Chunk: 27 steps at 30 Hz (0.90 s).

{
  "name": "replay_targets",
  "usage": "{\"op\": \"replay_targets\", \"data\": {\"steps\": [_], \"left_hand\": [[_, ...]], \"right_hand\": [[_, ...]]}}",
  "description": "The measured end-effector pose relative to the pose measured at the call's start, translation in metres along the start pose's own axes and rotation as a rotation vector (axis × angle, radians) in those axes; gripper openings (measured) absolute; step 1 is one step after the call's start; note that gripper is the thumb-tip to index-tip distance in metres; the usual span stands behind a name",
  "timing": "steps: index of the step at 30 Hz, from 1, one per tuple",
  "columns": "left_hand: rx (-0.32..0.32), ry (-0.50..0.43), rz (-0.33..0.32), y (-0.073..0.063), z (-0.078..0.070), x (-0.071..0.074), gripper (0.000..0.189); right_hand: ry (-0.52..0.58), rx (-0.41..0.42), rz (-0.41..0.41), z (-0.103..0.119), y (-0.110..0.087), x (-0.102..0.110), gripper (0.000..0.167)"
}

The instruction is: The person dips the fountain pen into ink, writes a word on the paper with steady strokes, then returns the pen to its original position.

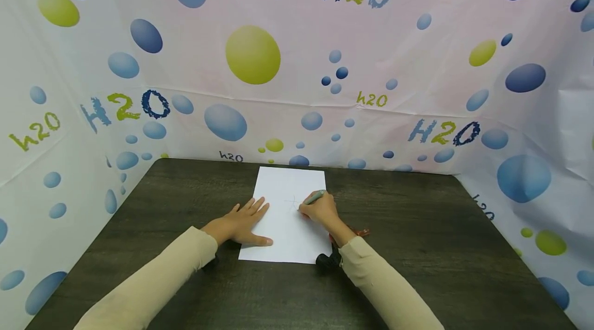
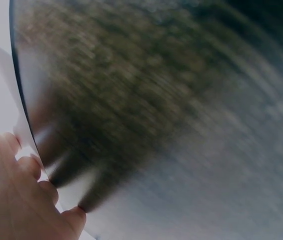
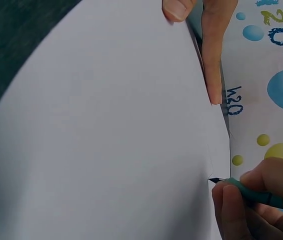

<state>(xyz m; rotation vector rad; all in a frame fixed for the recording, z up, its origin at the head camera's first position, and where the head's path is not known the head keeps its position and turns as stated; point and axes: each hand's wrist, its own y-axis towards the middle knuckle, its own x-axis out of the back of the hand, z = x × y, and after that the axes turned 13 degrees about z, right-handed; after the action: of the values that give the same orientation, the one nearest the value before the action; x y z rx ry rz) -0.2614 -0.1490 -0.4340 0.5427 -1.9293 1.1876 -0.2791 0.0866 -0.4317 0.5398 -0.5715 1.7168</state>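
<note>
A white sheet of paper [image 1: 290, 240] lies on the dark wooden table. My left hand [image 1: 242, 223] rests flat on the sheet's left edge, fingers spread and thumb over the lower part. With my right hand [image 1: 323, 211] I pinch a teal pen [image 1: 314, 197] between thumb and fingers. In the right wrist view its dark pointed tip [image 3: 214, 179] is right at the paper. Thin crossing lines [image 1: 293, 201] show on the upper middle of the sheet, just left of the pen hand. The left wrist view shows the left fingers [image 2: 47, 189] at the paper's edge.
The dark table [image 1: 408, 216] stretches to both sides of the sheet. A white backdrop [image 1: 297, 20] with blue and green dots and H2O lettering stands behind and beside it. A black wrist device [image 1: 327, 260] sits beneath the right forearm, over the sheet's lower right corner.
</note>
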Motion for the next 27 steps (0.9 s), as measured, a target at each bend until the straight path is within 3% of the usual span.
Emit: {"op": "replay_targets", "data": {"steps": [27], "left_hand": [[-0.025,-0.006,-0.002,-0.001,0.001,0.001,0.105]], "right_hand": [[-0.039,0.036,0.049,-0.004,-0.013,0.013,0.015]]}}
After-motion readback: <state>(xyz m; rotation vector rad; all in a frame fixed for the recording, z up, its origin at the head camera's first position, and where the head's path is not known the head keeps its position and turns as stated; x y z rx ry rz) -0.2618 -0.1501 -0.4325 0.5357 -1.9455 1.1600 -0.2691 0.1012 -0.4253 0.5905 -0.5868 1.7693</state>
